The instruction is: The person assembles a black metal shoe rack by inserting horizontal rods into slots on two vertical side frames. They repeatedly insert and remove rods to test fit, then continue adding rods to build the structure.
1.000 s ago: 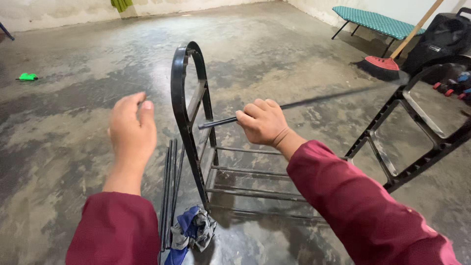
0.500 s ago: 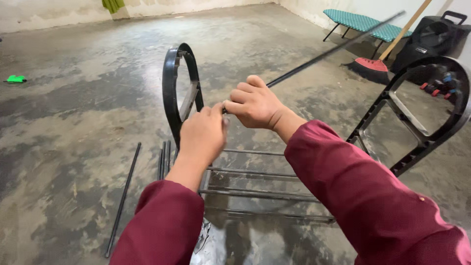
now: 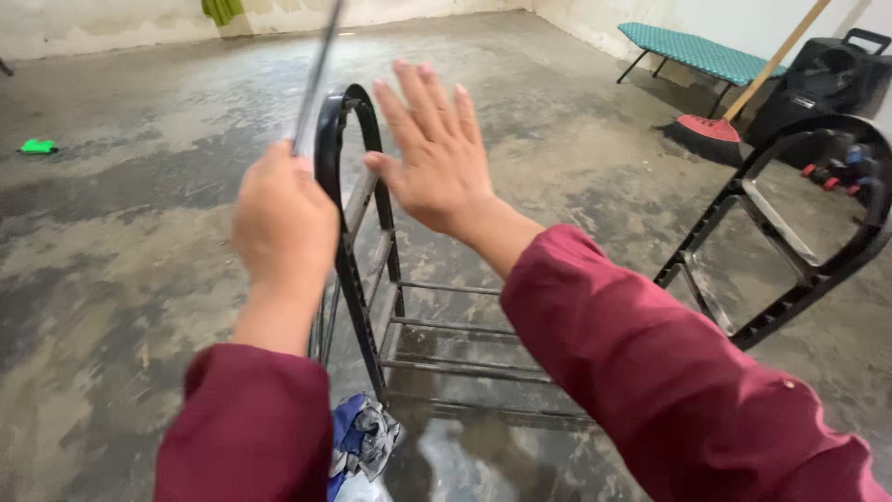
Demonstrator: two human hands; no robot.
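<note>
On the stained concrete floor (image 3: 139,242), my left hand (image 3: 283,218) now clamps the thin grey metal rod (image 3: 316,79), swung upright; my right hand (image 3: 437,153) has let go, fingers spread, beside the black arched plastic rack frame (image 3: 358,251).

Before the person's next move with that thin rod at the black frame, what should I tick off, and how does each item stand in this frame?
1. Left hand closed on the thin grey metal rod: ok.
2. Right hand free: ok, open with fingers spread, holding nothing.
3. Black arched plastic side frame upright: ok, with thin cross rods joined to it.
4. Rod's lower end seated in the frame: cannot tell, hidden behind the left hand.
5. Second black arched frame joined to the cross rods: not ok, it stands tilted and apart at the right.
</note>
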